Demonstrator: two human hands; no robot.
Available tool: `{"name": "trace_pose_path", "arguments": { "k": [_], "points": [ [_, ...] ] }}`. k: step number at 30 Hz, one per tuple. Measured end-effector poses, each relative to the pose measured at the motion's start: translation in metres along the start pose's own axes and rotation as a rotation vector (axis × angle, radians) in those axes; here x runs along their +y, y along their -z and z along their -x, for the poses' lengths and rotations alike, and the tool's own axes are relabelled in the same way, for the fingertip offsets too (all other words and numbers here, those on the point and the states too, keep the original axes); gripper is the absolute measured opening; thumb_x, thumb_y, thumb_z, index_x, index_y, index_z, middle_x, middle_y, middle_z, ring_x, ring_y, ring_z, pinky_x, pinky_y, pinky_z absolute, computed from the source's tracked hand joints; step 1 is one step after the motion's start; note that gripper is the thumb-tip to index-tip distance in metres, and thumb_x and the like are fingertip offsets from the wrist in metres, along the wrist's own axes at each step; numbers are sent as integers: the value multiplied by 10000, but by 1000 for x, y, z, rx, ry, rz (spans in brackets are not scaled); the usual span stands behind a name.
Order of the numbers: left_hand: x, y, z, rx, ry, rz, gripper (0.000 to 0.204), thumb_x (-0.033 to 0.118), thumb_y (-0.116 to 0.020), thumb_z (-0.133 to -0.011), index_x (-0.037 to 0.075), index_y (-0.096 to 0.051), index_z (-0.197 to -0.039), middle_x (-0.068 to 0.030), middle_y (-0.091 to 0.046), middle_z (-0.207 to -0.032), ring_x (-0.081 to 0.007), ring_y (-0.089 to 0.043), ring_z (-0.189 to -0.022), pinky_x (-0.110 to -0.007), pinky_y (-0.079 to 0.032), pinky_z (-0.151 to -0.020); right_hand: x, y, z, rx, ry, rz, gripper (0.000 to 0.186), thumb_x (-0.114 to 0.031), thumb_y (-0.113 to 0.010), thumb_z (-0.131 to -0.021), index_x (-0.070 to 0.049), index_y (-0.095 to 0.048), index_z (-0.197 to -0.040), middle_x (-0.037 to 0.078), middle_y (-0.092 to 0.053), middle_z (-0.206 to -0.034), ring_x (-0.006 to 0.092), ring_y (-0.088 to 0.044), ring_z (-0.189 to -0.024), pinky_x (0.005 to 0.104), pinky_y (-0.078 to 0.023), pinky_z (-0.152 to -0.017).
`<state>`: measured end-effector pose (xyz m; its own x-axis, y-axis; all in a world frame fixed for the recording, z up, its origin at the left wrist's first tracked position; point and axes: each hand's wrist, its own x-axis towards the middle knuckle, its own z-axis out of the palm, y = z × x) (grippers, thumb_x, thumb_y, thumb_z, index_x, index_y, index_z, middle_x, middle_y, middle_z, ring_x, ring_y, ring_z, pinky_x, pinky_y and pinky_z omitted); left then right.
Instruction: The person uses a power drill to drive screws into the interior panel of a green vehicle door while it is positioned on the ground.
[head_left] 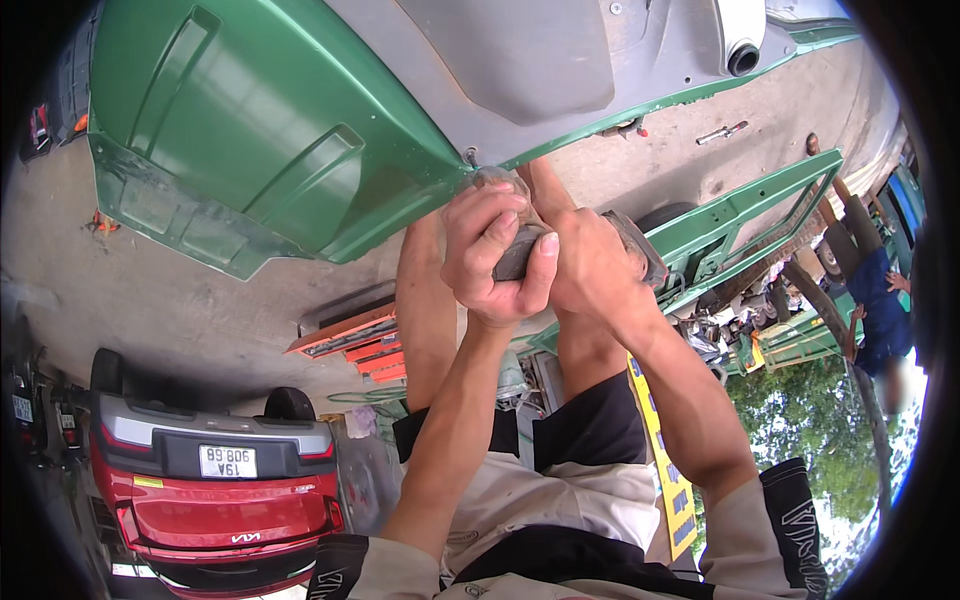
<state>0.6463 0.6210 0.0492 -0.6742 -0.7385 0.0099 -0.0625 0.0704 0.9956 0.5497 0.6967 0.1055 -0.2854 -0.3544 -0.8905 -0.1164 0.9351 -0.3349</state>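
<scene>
My left hand (482, 258) is closed round a worn dark-grey tool (515, 255), the thumb and fingers wrapped over it. Against it, my right hand (590, 262) is closed on the same tool, and a scuffed end juts out past its knuckles. The tool looks like a power driver, though the hands cover most of it. Its rounded head points up at a small bolt (473, 157) at the corner where a green vehicle panel (250, 130) meets a grey inner panel (450, 80). Whether the tool touches the bolt cannot be made out.
Orange tool-chest drawers (375, 345) stand beside my legs. A green metal frame (740, 225) and a wheel lie to the right. A metal tool (722, 132) rests on the concrete floor. A red car (220, 500) stands at left; another person (880, 300) is at far right.
</scene>
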Motion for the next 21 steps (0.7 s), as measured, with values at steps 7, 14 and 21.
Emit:
{"name": "trace_pose_path", "arguments": {
  "k": [7,14,21],
  "points": [
    [-2,2,3,-27,-11,-6,512,80,-760,-802,87,-585,-1284,-143,-673,-1114,-334,-647,-988,-501,-501,-903,-5,3,0,-31,-46,-26,290,-172,-622,-825,51,-640,-1009,298,-692,-827,475,-694,-814,556,-547,-766],
    [-7,-3,1,-24,-21,-1,517,89,-766,-799,93,-591,-1286,-133,-674,-1106,-333,-657,-985,-500,-495,-908,1,2,-6,-46,-25,-14,278,-149,-631,-812,52,-637,-1003,286,-696,-843,477,-690,-815,560,-543,-768],
    [-10,-1,5,-20,-34,-33,515,98,-762,-810,94,-588,-1294,-134,-675,-1109,-336,-656,-991,-508,-491,-916,-1,1,-7,-31,-63,-39,288,-153,-631,-817,40,-627,-1030,282,-699,-873,475,-693,-844,559,-547,-771]
  ]
}}
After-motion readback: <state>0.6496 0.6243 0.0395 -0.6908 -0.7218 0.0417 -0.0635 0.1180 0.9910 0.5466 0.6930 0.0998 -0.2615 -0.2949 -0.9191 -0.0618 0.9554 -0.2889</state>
